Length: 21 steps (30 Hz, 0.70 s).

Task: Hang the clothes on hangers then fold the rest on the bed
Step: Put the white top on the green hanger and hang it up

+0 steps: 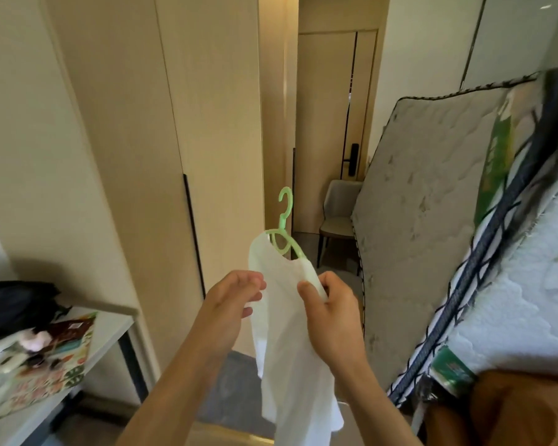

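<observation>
Green hanger point(283, 235) sits in the neck of the white shirt point(285, 336), held in mid-air. Our right grip point(332, 312) pinches cloth over the hanger arm. Our left grip point(236, 296) curls beside the other edge, and we cannot tell whether it holds cloth. We should seat both shoulders evenly.

desk point(112, 328) at left w/ black bag point(13, 302) & patterned bag point(50, 371) on it

No legible text. Green label point(496, 146) on mattress point(426, 188), right of frame: print blurred. Patterned packet point(62, 362) on desk point(113, 323), lower left: lettering unreadable.
</observation>
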Each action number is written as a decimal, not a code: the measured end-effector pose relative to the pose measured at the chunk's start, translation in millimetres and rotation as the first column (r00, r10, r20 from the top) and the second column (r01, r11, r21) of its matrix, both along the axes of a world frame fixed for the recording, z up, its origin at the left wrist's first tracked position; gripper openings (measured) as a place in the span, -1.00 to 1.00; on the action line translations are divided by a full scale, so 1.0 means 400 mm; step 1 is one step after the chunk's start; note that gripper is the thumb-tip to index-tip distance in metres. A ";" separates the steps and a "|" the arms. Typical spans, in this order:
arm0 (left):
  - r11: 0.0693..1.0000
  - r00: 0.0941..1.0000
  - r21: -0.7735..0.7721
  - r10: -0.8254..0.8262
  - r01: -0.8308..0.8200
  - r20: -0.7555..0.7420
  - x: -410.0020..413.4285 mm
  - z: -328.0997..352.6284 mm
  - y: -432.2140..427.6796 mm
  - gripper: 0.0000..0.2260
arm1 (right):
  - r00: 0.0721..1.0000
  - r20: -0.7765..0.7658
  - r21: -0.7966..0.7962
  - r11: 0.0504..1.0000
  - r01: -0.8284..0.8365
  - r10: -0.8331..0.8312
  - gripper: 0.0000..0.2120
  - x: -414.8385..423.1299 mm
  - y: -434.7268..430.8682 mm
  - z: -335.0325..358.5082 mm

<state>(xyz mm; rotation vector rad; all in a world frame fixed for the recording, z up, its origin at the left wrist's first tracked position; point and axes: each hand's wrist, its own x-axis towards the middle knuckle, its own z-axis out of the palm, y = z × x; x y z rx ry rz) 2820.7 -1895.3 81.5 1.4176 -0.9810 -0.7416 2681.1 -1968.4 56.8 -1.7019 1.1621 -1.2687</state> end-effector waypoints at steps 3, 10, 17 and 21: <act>1.000 1.000 0.012 -0.013 0.013 -0.014 0.061 0.002 -0.139 -0.82 | 0.999 0.006 -0.001 0.999 0.050 -0.050 -0.75 0.047 -0.135 0.011; 0.994 0.994 0.030 -0.109 0.110 -0.024 0.234 -0.030 -0.483 -0.81 | 0.985 -0.065 0.000 0.987 0.162 -0.162 -0.79 0.183 -0.446 -0.006; 0.962 0.964 0.055 -0.267 0.267 -0.008 0.424 -0.061 -0.850 -0.81 | 0.949 -0.061 0.035 0.950 0.310 -0.308 -0.80 0.351 -0.761 -0.037; 0.946 0.947 0.047 -0.320 0.322 -0.037 0.475 -0.040 -1.012 -0.77 | 0.936 -0.060 0.027 0.936 0.350 -0.348 -0.82 0.408 -0.902 -0.014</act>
